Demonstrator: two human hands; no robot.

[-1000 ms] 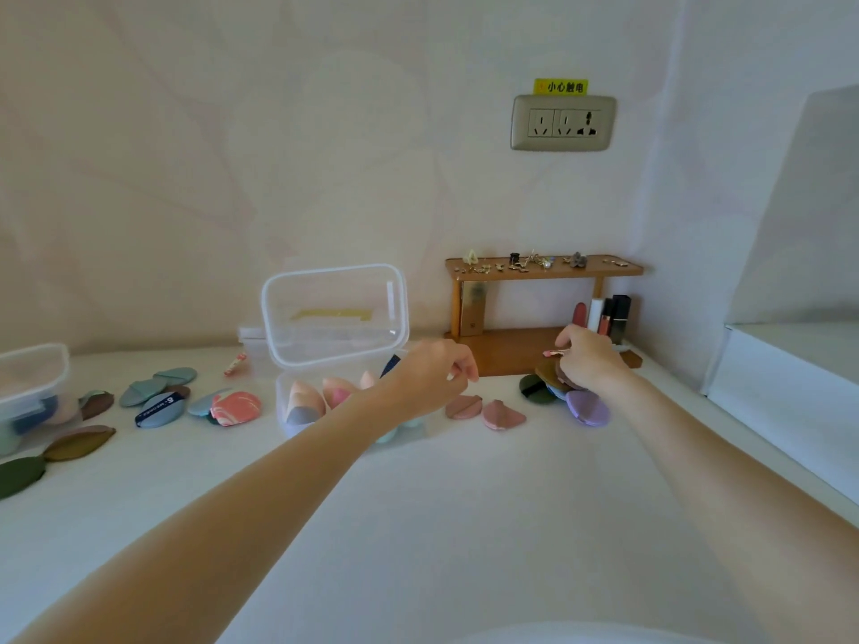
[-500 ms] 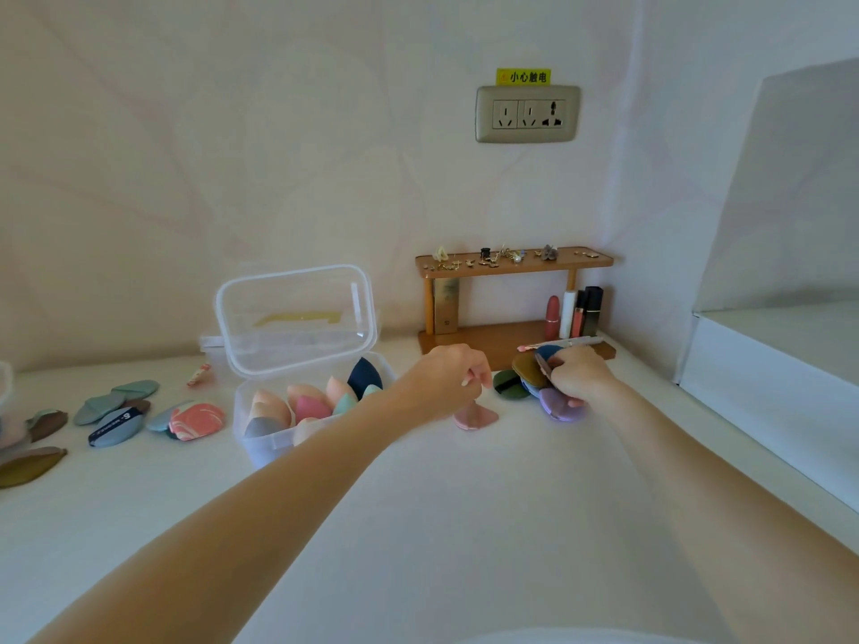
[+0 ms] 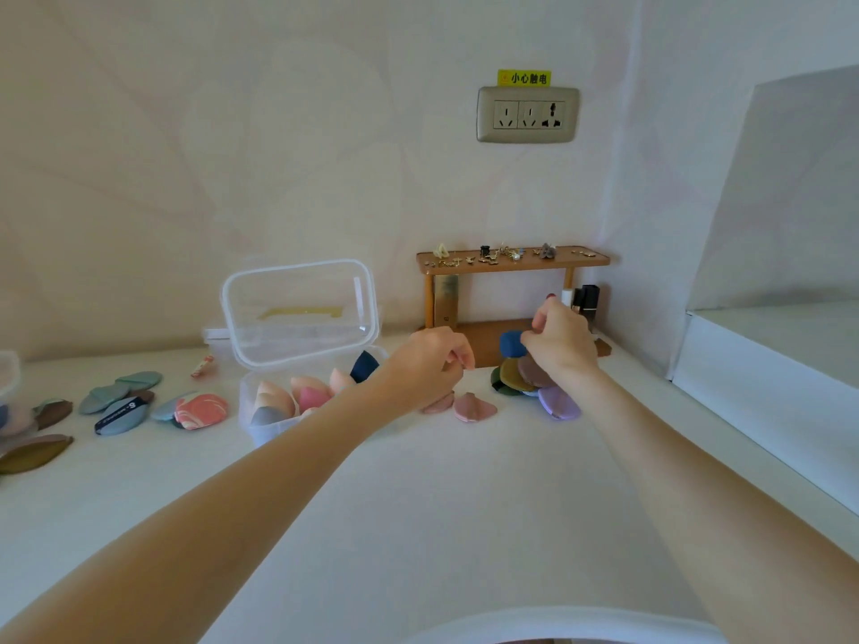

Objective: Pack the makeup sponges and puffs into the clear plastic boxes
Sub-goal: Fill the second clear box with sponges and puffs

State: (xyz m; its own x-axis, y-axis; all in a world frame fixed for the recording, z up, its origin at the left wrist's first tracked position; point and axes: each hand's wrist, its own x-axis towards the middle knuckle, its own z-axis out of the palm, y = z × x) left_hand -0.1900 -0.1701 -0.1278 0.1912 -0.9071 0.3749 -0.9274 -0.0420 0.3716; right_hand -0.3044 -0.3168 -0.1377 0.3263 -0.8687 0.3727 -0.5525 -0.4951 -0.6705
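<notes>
A clear plastic box [image 3: 274, 429] stands open left of centre, its lid [image 3: 300, 313] raised, with several teardrop sponges [image 3: 297, 395] inside. My left hand [image 3: 425, 369] hovers with curled fingers over two pink puffs [image 3: 472, 406]; nothing shows in its grip. My right hand [image 3: 560, 341] pinches a dark blue puff [image 3: 511, 344], lifted just above a pile of olive, mauve and purple puffs [image 3: 534, 383].
More flat puffs [image 3: 123, 406] lie scattered at the left, beside the edge of a second clear box [image 3: 7, 374]. A small wooden shelf [image 3: 511, 261] with jewellery and lipsticks [image 3: 586, 299] stands behind the pile. A white box [image 3: 767, 388] borders the right.
My right hand has risen from the pile with the dark blue puff pinched in it. My left hand stays curled over the pink puffs.
</notes>
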